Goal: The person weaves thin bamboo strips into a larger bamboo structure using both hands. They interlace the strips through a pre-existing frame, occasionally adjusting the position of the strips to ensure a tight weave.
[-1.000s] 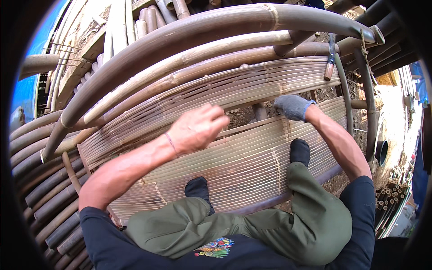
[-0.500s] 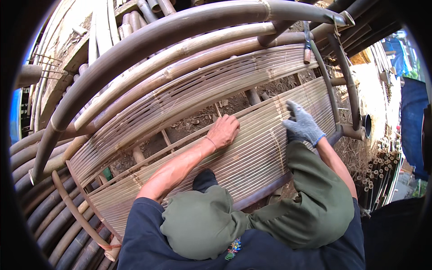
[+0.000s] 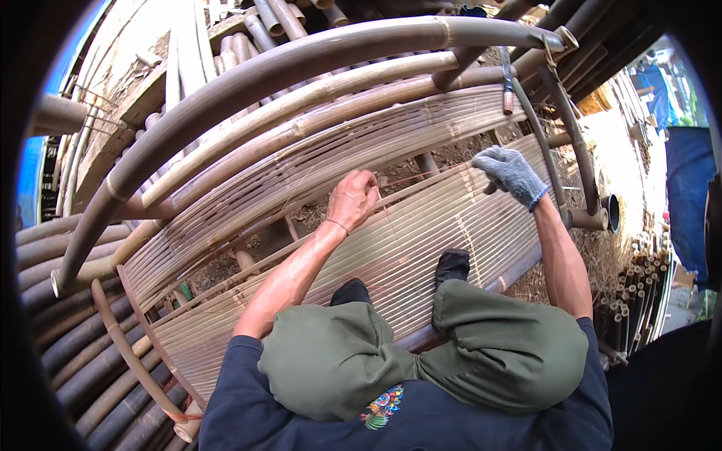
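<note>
I squat on a bench seat of narrow bamboo slats [image 3: 421, 240]. A thin reddish string [image 3: 410, 178] stretches over the gap behind the seat's far edge, between my two hands. My bare left hand [image 3: 353, 199] is closed, fingers pinched, at the string's left end. Toward the right end, my right hand [image 3: 511, 174] wears a grey knitted glove, its fingers curled closed around the string; the exact grip is hidden. Fine loose strands hang near my left hand. Beyond the gap rises the slatted backrest [image 3: 316, 169].
A thick curved bamboo pole [image 3: 301, 56] arches over the backrest. A flat-bladed tool with a wooden handle [image 3: 508, 98] rests at the backrest's right end. Bamboo poles [image 3: 83, 353] lie stacked at left. Cut bamboo ends [image 3: 628, 289] are piled at right.
My right hand has risen slightly and its fingers have curled in. My left hand has shifted a little left. The string now shows between them. My right knee has swung outward, uncovering that foot.
</note>
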Motion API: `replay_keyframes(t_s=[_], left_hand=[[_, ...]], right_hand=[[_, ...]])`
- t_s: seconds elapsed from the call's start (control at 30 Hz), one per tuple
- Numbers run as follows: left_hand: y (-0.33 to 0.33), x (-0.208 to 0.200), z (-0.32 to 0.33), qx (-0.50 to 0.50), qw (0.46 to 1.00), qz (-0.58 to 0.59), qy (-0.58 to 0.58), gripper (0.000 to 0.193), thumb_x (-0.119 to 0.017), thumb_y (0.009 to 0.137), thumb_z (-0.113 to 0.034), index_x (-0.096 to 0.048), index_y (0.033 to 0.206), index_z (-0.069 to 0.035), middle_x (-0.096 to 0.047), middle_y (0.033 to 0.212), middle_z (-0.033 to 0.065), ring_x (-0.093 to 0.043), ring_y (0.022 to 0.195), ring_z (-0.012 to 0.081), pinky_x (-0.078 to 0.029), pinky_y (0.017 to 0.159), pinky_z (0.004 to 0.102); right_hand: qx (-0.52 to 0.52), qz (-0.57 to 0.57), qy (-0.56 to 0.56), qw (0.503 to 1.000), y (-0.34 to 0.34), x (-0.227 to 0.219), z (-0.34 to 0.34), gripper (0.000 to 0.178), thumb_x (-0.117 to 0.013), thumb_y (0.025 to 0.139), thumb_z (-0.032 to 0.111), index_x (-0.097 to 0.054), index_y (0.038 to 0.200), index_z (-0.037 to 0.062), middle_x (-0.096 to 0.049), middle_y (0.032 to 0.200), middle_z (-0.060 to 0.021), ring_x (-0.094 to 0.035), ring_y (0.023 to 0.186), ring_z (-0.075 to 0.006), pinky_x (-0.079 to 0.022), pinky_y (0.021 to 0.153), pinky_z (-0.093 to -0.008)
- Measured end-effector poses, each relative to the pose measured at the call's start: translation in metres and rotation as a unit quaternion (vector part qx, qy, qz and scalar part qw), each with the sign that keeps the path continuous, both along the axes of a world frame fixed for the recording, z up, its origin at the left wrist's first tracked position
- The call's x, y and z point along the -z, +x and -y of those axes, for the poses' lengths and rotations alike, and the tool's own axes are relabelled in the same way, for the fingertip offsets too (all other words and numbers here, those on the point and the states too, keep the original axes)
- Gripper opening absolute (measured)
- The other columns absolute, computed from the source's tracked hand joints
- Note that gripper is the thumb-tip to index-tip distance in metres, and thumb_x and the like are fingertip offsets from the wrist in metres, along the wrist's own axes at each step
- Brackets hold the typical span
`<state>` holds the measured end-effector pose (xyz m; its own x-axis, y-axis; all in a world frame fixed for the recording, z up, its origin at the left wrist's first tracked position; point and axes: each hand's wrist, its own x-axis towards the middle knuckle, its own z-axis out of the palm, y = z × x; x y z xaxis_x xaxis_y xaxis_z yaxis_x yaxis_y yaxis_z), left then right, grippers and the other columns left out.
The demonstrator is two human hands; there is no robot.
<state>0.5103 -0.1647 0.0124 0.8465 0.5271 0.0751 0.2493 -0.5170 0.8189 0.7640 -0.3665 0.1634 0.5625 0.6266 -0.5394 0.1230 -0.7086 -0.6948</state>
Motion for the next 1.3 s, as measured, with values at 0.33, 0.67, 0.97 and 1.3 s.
replay_keyframes(t_s=[0.33, 0.67, 0.97, 1.3], left_hand=[[-0.004, 0.041, 0.008, -0.100, 0.938, -0.324, -0.076, 0.023, -0.055, 0.079, -0.010, -0.071, 0.094, -0.003, -0.068, 0.096, 0.0281, -0.066, 0.095, 0.0450, -0.053, 0.083, 0.0512], [0.010, 0.143, -0.003, 0.024, 0.937, -0.291, -0.192, 0.029, -0.060, 0.080, -0.020, -0.071, 0.097, 0.001, -0.068, 0.092, 0.0283, -0.066, 0.091, 0.0424, -0.051, 0.084, 0.0464], [-0.007, 0.005, 0.001, -0.083, 0.884, -0.160, -0.432, 0.021, -0.071, 0.080, -0.022, -0.075, 0.086, -0.003, -0.070, 0.083, 0.0071, -0.065, 0.080, 0.0159, -0.049, 0.075, 0.0298], [-0.013, 0.025, 0.020, -0.062, 0.965, -0.236, -0.096, 0.038, -0.057, 0.095, -0.036, -0.068, 0.110, -0.003, -0.063, 0.112, 0.0184, -0.063, 0.101, 0.0318, -0.047, 0.091, 0.0388]], right_hand=[[-0.351, 0.542, -0.109, 0.756, -0.046, 0.138, -0.069, 0.018, -0.056, 0.086, 0.021, -0.071, 0.080, 0.0144, -0.069, 0.083, -0.0081, -0.068, 0.084, -0.0265, -0.052, 0.073, -0.0412], [-0.620, 0.201, 0.030, 0.758, -0.056, 0.264, -0.121, 0.020, -0.062, 0.077, 0.016, -0.071, 0.087, 0.0017, -0.069, 0.089, -0.0227, -0.066, 0.078, -0.0396, -0.053, 0.069, -0.0461], [-0.235, 0.341, 0.227, 0.881, -0.111, 0.107, -0.063, 0.036, -0.075, 0.077, 0.022, -0.066, 0.109, 0.0109, -0.066, 0.104, -0.0095, -0.057, 0.110, -0.0334, -0.042, 0.102, -0.0439], [-0.019, -0.009, -0.130, 0.991, -0.106, 0.091, 0.294, 0.018, -0.061, 0.086, 0.019, -0.062, 0.079, 0.0030, -0.059, 0.073, -0.0127, -0.058, 0.069, -0.0285, -0.046, 0.062, -0.0397]])
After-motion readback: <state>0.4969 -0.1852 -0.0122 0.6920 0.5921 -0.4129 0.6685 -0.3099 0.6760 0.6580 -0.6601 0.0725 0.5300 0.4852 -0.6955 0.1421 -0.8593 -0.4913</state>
